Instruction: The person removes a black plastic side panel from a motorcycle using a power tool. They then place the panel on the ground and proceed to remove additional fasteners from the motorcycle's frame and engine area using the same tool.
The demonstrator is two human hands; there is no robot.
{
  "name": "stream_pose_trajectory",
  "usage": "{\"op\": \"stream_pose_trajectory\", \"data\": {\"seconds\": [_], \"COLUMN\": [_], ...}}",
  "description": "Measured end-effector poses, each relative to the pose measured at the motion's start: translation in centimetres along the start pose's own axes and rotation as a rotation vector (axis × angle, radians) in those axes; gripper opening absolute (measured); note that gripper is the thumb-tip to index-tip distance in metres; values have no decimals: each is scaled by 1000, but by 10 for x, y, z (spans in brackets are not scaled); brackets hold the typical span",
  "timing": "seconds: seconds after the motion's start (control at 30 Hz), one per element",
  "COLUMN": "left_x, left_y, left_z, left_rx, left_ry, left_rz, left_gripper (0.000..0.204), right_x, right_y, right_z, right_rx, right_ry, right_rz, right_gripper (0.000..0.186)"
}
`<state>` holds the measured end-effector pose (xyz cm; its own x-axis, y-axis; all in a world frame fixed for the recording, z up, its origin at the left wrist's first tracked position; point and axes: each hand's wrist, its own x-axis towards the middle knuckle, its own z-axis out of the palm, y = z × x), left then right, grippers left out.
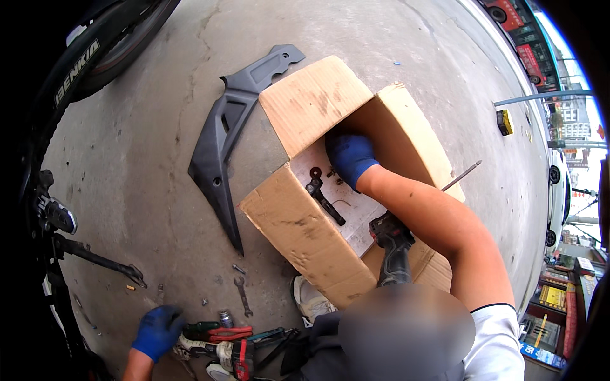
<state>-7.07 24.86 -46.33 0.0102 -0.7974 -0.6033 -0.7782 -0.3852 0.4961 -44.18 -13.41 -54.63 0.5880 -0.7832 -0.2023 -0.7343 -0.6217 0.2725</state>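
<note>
Blue-gloved R hand (pixel 351 157) is down inside an open brown corrugated cardboard box (pixel 311 235), fingers out of sight, so can't tell if it's clamped on anything; R forearm (pixel 426 206) slopes in over the top, prob. b/c that's the open way in. Just L of that hand, on the box's pale floor, lie a black elongated metal-looking part (pixel 327 203), a dark reddish flat ring (pixel 316 172) + small brownish bits (pixel 331 171), likely put there so the walls stop them straying. Nearer the wearer, a black-and-red cordless power driver (pixel 394 241) has its head at the box, handle turned back, presumably for a quick grab. Past the R forearm pokes a thin metal rod (pixel 464 174); can't see its other end

Blue-gloved L hand (pixel 157 330), well apart from the R, is low over the grey concrete ground (pixel 152 190), fingers curled by a dark green tool handle (pixel 202 326); gripping or not, can't tell. R of it: red-handled pliers (pixel 230 334), a short silver metal cylinder (pixel 225 318) + a grey steel open-end wrench (pixel 243 296), prob. grouped for easy reach. Fwd of the L hand, an angular dark-grey plastic panel (pixel 230 120) lies flat beside the box, maybe kept off the tools to avoid scratches
</note>
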Motion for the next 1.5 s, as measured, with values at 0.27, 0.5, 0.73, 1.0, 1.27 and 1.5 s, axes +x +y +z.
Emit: {"op": "stream_pose_trajectory", "data": {"seconds": [0.27, 0.5, 0.73, 1.0, 1.27, 1.5], "left_x": [2, 2, 7, 3, 11, 11], "left_y": [-2, -5, -2, -3, -2, -6], "left_z": [6, 8, 6, -3, 1, 8], "left_rx": [12, 39, 39, 57, 48, 47], "left_ry": [13, 15, 2, 12, 5, -13], "left_rz": [36, 50, 68, -36, 23, 44], "left_gripper": [22, 22, 24, 25, 23, 21], "right_x": [0, -13, -12, -25, -15, -9], "right_y": [2, 7, 7, 17, 14, 26], "right_z": [17, 8, 10, -23, 13, -23], "right_rx": [144, 435, 471, 598, 481, 699], "right_ry": [51, 77, 24, -122, 58, -332], "right_rz": [85, 123, 251, 314, 68, 77], "right_gripper": [20, 26, 28, 25, 25, 21]}}
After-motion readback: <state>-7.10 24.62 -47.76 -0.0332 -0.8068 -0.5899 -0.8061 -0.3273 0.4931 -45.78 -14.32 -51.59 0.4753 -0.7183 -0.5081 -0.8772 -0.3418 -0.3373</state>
